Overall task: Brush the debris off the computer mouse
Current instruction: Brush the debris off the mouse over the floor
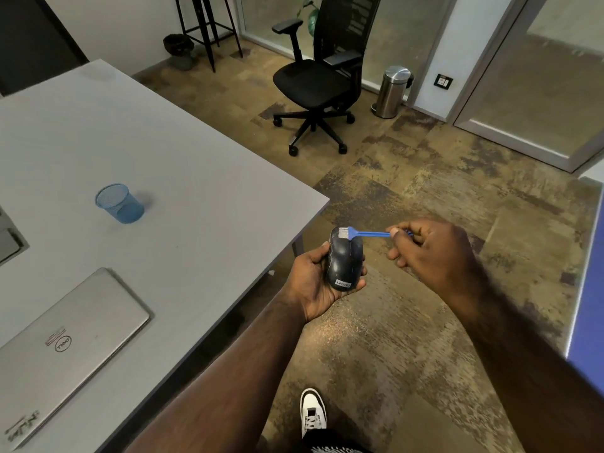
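A dark blue-grey computer mouse (344,261) with a white label lies in the palm of my left hand (313,282), which holds it over the floor just past the table corner. My right hand (431,250) pinches the thin handle of a small blue brush (366,233). The brush's pale bristles rest on the far end of the mouse, near its buttons. Both forearms reach in from the bottom of the view.
A grey table (183,178) fills the left side, with a blue mesh cup (120,203) and a shut silver laptop (65,331) on it. A black office chair (322,76) and a steel bin (394,91) stand farther off on the patterned floor. My white shoe (312,411) is below.
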Demonstrator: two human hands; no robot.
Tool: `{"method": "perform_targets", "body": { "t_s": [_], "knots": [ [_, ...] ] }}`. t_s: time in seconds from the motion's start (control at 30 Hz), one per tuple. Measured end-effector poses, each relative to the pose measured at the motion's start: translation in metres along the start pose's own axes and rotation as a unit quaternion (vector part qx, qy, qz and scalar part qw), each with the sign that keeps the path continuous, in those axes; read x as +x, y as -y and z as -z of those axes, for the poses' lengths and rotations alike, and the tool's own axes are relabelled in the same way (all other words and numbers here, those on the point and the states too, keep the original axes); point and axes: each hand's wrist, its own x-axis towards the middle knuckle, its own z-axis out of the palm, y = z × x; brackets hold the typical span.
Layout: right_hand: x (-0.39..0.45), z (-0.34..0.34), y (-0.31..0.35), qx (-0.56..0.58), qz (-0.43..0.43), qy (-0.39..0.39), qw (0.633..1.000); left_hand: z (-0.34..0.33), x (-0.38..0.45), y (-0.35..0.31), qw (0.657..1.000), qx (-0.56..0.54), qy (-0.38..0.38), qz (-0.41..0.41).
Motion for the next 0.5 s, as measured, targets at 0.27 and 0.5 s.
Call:
{"method": "perform_targets", "body": {
  "t_s": [0.27,0.5],
  "knots": [
    [-0.004,0.010,0.018,0.029,0.052,0.100,0.993,-0.002,-0.002,0.001,1.000,0.016,-0.010,0.001],
    [-0.005,0.012,0.022,-0.012,0.056,-0.008,0.998,-0.003,-0.003,0.001,1.000,0.012,-0.015,-0.002]
  ]
}}
